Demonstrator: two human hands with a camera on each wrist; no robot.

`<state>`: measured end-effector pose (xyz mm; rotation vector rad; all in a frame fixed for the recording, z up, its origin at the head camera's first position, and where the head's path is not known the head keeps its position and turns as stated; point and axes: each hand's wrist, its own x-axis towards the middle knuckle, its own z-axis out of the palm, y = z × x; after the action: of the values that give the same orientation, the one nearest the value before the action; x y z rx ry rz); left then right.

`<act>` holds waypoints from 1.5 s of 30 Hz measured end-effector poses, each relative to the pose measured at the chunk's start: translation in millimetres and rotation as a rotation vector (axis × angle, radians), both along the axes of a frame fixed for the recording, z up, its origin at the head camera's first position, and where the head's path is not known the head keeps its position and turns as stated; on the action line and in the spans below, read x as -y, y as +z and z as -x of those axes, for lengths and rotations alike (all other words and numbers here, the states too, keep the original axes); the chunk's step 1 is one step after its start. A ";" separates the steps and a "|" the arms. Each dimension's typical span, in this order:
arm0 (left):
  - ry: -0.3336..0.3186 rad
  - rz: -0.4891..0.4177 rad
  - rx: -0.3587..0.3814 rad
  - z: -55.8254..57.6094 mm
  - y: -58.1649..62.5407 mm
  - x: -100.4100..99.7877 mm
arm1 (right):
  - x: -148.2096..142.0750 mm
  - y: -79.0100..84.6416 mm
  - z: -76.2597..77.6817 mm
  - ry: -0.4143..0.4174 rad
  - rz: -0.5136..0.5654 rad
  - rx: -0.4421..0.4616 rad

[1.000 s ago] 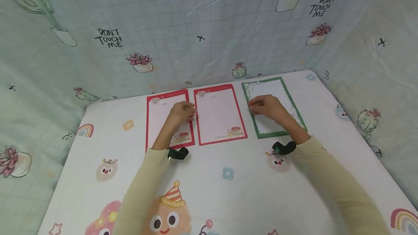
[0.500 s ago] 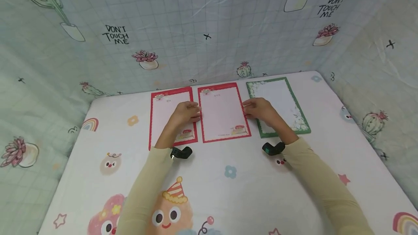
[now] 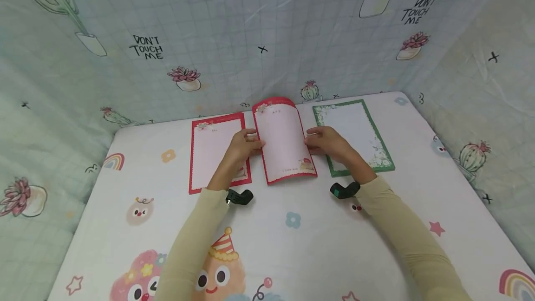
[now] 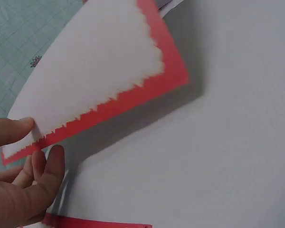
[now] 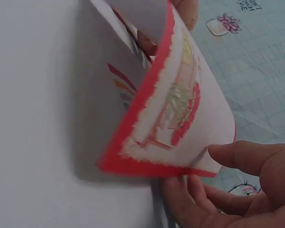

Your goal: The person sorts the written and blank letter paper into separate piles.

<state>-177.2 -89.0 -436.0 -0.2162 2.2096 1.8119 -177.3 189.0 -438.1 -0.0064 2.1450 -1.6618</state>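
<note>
Between both hands is a red-bordered sheet of paper [image 3: 282, 140], pale pink inside with a cake picture near its lower right corner. It bows upward in the middle, lifted off the table, with a shadow beneath it in both wrist views. My left hand [image 3: 244, 145] pinches its left edge; in the left wrist view the thumb lies on top and the fingers underneath. My right hand [image 3: 328, 143] pinches the right edge the same way, as the right wrist view shows. A second red-bordered sheet [image 3: 209, 152] lies flat at the left, partly covered by my left hand.
A green-bordered sheet [image 3: 351, 129] lies flat on the right, partly under my right hand. The sheets are along the back of a white table [image 3: 313, 254] printed with cartoon figures. A patterned cloth [image 3: 234, 22] hangs behind it.
My right hand has moved left from the green-bordered sheet to the middle red-bordered sheet. Both hands now grip that sheet, which has gone from flat to raised and bowed.
</note>
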 end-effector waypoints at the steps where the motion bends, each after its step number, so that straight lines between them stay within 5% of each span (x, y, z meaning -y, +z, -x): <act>1: 0.007 0.006 -0.003 0.0 -0.4 0.1 | 0.7 0.3 -0.6 -0.001 0.007 0.003; 18: 0.039 0.054 0.020 -1.6 -5.7 8.3 | -3.6 -8.9 4.8 -0.120 -0.043 -0.106; 45: 0.061 -0.045 0.048 1.1 -10.2 16.7 | -2.5 -10.6 4.2 -0.162 0.008 -0.167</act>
<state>-178.3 -105.8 -446.1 -0.3175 2.1501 1.8658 -181.5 191.5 -448.8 0.0276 2.3159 -1.8180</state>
